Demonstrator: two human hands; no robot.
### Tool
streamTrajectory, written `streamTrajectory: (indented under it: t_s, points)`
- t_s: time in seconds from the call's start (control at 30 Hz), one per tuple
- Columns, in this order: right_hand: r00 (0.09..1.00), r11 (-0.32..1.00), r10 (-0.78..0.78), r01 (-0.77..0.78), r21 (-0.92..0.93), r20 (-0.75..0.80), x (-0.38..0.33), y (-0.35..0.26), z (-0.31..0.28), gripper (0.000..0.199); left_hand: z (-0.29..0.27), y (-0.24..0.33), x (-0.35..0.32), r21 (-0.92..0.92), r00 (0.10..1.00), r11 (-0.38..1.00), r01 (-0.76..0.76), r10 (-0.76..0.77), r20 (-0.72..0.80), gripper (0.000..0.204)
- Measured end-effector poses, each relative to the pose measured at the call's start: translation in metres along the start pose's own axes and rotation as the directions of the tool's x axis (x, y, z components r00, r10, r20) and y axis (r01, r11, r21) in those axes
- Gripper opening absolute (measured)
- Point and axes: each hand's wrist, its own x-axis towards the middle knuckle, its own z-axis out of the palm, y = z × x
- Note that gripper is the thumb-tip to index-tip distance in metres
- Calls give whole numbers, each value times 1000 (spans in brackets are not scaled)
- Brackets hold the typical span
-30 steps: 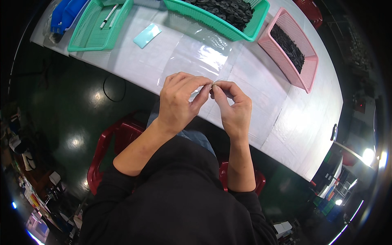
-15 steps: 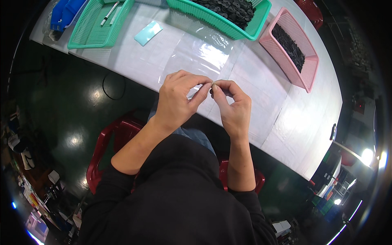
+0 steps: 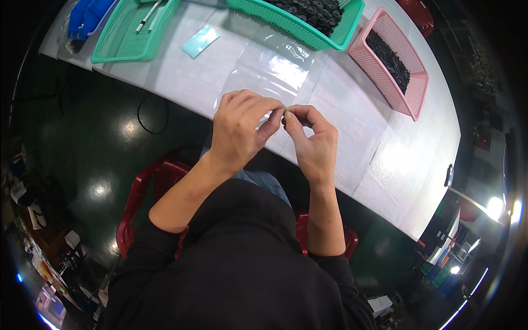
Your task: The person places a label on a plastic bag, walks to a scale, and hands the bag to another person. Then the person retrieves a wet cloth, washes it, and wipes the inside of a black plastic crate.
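White table (image 3: 366,135) | left hand (image 3: 240,127), right hand (image 3: 317,144) over near edge, tip to tip | each grip pinched closed, contents unclear

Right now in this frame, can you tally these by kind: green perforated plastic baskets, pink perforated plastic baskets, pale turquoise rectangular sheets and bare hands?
Green perforated plastic baskets: 2
Pink perforated plastic basket: 1
Pale turquoise rectangular sheet: 1
Bare hands, left hand and right hand: 2
Total: 6
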Motion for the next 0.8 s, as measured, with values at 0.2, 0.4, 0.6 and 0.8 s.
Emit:
streamTrajectory:
  t_s: [0.2, 0.4, 0.6, 0.8]
  points:
    - [1000, 1000, 12, -12, 25, 18, -2, 0, 2, 13, -4, 1, -5, -80, 995, 991, 104, -102, 23, 10]
    - [1000, 1000, -9, 8, 12, 12, -4, 0, 1, 13, -7, 2, -6, -99, 995, 991, 94, -90, 51, 10]
    - [1000, 1000, -3, 3, 4, 11, -7, 2, 2, 12, -9, 1, -7, -65, 997, 997, 48, -43, 68, 10]
    - [1000, 1000, 10, -10, -9, 7, -9, 4, 4, 13, -10, 1, -9, -72, 991, 992, 103, -96, 95, 10]
